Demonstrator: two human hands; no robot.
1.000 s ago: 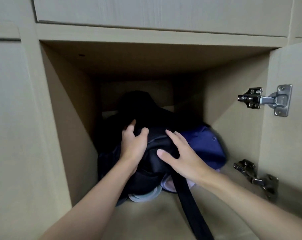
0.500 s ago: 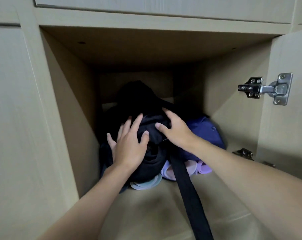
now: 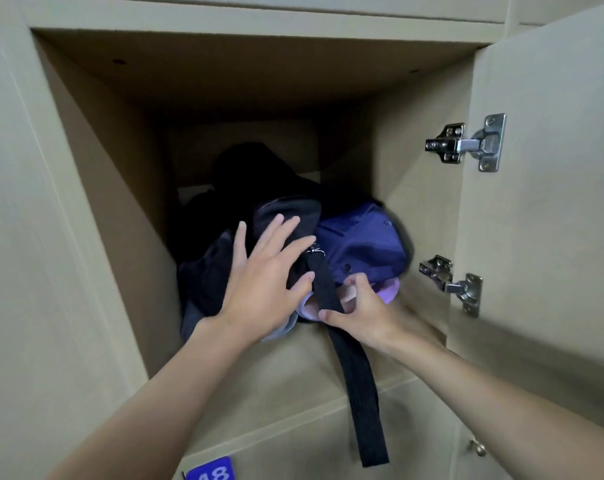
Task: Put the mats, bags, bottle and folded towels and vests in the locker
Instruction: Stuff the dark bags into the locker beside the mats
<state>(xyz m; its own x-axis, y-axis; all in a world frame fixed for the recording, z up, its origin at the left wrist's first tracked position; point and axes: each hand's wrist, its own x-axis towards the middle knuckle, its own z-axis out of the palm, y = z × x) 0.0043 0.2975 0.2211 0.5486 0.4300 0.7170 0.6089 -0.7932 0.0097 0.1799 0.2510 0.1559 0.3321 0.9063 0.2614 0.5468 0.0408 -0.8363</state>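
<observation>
Stowing judged nearly complete | left hand (image 3: 262, 282) lies flat, pressing black fabric bag (image 3: 286, 216) inside beige wooden locker (image 3: 120, 202) | right hand (image 3: 359, 310) pinches black webbing strap (image 3: 359, 382), which hangs out below it | purple fabric bag (image 3: 359, 240) sits just beyond right hand | bottle, towels, vests unseen.

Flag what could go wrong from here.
1. The black strap hangs past the front edge of the locker; untucked, the open door could trap it.
2. The left hand presses flat on the black bag; once released, it may slump forward.
3. The right hand pinches the black strap; a tug could drag the bag out.
</observation>
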